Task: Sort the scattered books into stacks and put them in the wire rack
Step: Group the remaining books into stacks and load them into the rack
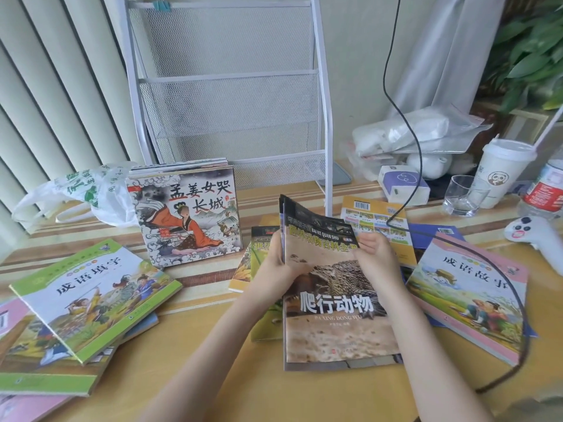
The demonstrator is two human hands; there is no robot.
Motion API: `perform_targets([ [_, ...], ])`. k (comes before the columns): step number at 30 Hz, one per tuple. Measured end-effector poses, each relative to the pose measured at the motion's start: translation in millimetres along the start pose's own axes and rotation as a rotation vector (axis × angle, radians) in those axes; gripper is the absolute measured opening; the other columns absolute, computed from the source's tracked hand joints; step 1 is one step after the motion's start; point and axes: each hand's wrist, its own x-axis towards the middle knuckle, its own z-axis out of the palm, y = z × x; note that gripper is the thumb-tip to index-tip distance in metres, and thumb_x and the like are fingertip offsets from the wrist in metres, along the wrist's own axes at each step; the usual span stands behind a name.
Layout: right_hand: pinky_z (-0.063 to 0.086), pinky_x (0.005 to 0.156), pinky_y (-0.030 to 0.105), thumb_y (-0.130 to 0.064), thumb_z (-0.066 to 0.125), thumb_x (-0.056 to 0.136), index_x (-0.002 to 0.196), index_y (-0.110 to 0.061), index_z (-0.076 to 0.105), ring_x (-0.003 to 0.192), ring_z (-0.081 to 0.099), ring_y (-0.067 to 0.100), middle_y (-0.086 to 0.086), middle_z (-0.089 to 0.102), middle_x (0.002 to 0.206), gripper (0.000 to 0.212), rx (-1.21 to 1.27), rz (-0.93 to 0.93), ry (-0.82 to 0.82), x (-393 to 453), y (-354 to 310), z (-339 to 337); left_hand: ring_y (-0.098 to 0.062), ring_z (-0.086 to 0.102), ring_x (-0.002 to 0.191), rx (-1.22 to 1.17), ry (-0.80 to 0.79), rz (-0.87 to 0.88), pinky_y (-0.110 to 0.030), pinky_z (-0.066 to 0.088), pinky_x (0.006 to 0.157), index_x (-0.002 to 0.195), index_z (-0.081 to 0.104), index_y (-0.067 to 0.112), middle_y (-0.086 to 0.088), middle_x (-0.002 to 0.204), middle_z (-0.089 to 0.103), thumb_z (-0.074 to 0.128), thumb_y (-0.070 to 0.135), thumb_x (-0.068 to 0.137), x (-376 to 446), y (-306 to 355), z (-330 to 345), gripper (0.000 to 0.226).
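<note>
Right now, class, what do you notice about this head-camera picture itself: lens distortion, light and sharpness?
Head view: the wide lens bows the wire rack and the blinds; soft, even daylight casts only faint shadows; book titles read clearly mid-frame, while the bottom right corner by the black cable smears into blur.

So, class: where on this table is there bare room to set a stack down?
Bare table lies in front, between the green-cover book and the reptile book that both hands grip. Another strip runs before the upright stack. The right side is crowded: pink-cover book, glass, cup.
</note>
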Motion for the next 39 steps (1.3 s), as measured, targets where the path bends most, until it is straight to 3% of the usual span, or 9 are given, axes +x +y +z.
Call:
perform_targets([
  [4,0.037,0.092,0.023,-0.003,0.058,0.088,0.123,-0.011,0.048,0.106,0.05,0.009,0.001,0.054,0.124,0.037,0.011,0.02,-0.026,0.7,-1.4,-1.6,-0.032,0.057,0.116,0.228,0.013,-0.02,-0.061,0.03,0.107,0.118,0.035,0.051,0.005,0.117,0.066,0.065,0.055,0.061,3.9,-3.9,4.3,0.064],
  [7,0.036,0.095,0.023,-0.003,0.062,0.086,0.121,-0.014,0.048,0.111,0.049,0.01,0.0,0.053,0.126,0.039,-0.016,0.02,-0.081,0.8,-2.2,-1.6,-0.031,0.019,0.144,0.606,0.133,-0.114,-0.058,0.001,0.115,0.145,0.02,0.034,-0.001,0.149,0.036,0.058,0.058,0.074,5.1,-10.7,2.7,0.084],
  [10,0.033,0.097,0.024,0.0,0.06,0.085,0.117,-0.021,0.048,0.125,0.045,0.013,0.0,0.05,0.132,0.039,-0.003,0.008,-0.126,-2.0,-2.5,3.2,-0.033,0.023,0.138,0.626,0.217,-0.103,-0.049,0.02,0.113,0.13,0.039,0.001,-0.015,0.146,0.034,0.064,0.043,0.082,6.8,-18.6,-6.3,0.069],
  [13,0.032,0.095,0.026,-0.003,0.059,0.086,0.119,-0.025,0.048,0.133,0.037,0.014,-0.001,0.042,0.141,0.042,-0.032,0.0,-0.163,-5.9,-4.0,12.1,-0.035,0.031,0.132,0.516,0.224,-0.126,-0.048,0.031,0.107,0.098,0.045,0.008,-0.017,0.14,0.036,0.068,0.037,0.08,6.1,-16.1,-15.3,0.041],
  [18,0.032,0.094,0.027,-0.005,0.061,0.085,0.12,-0.025,0.048,0.136,0.034,0.015,0.001,0.039,0.145,0.042,-0.027,0.0,-0.169,-9.6,-7.1,15.9,-0.035,0.04,0.126,0.543,0.226,-0.181,-0.05,0.037,0.103,0.105,0.05,0.012,-0.016,0.13,0.049,0.07,0.047,0.069,8.4,-10.4,-22.9,0.054],
  [21,0.032,0.102,0.032,-0.005,0.062,0.085,0.119,-0.023,0.05,0.135,0.035,0.015,0.001,0.041,0.143,0.04,0.046,0.03,-0.178,-9.7,-10.0,11.3,-0.024,0.063,0.093,0.216,0.211,-0.199,-0.041,0.054,0.084,0.113,0.049,0.015,-0.006,0.102,0.062,0.08,0.03,0.068,5.6,-5.3,-28.1,0.056],
  [25,0.031,0.102,0.031,-0.005,0.063,0.085,0.115,-0.022,0.052,0.134,0.035,0.014,0.001,0.043,0.141,0.036,0.138,0.059,-0.192,-9.4,-9.1,10.0,-0.021,0.069,0.075,-0.136,0.235,-0.239,-0.034,0.057,0.071,0.146,0.026,0.02,-0.013,0.105,0.064,0.077,0.012,0.077,0.8,-1.6,-26.3,0.085],
  [31,0.024,0.104,0.028,-0.003,0.061,0.086,0.114,-0.018,0.053,0.138,0.029,0.014,0.003,0.04,0.143,0.033,0.303,0.09,-0.294,-13.2,-12.2,12.4,-0.023,0.065,0.047,-0.431,0.13,-0.349,-0.03,0.055,0.044,0.11,0.052,0.011,-0.013,0.077,0.069,0.064,0.003,0.086,-4.2,6.8,-23.2,0.028],
  [39,0.029,0.107,0.033,-0.059,0.068,0.071,0.134,-0.03,0.037,0.125,0.041,0.006,-0.012,0.041,0.14,0.077,0.277,-0.104,-0.203,-27.5,-54.4,-2.5,-0.023,0.067,0.052,-0.467,0.119,0.11,-0.028,0.057,0.047,0.099,0.055,0.014,-0.007,0.081,0.069,0.069,0.008,0.073,-35.1,35.0,-49.5,0.03],
])
